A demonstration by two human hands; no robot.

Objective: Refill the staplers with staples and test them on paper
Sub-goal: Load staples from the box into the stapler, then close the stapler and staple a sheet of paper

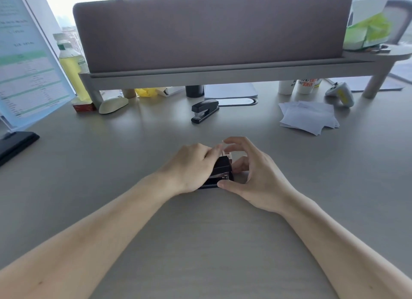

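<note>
A small black stapler (221, 171) lies on the grey desk between my hands, its metal staple channel showing at the near end. My left hand (191, 167) grips it from the left, fingers curled over its top. My right hand (249, 171) curves round its right side, thumb on the near end of the base, fingertips arched above the far end. A small white and red box (227, 154) peeks out just behind the stapler. A second black stapler (204, 110) sits shut farther back. A loose pile of white paper slips (308, 117) lies at the right.
A monitor riser (223, 75) with a grey panel spans the back. Under and beside it are a bottle (71, 62), a red box (83, 107), a cream mouse (113, 104), cups (305, 85) and a game controller (341, 93). A document stand (24, 60) is at the left.
</note>
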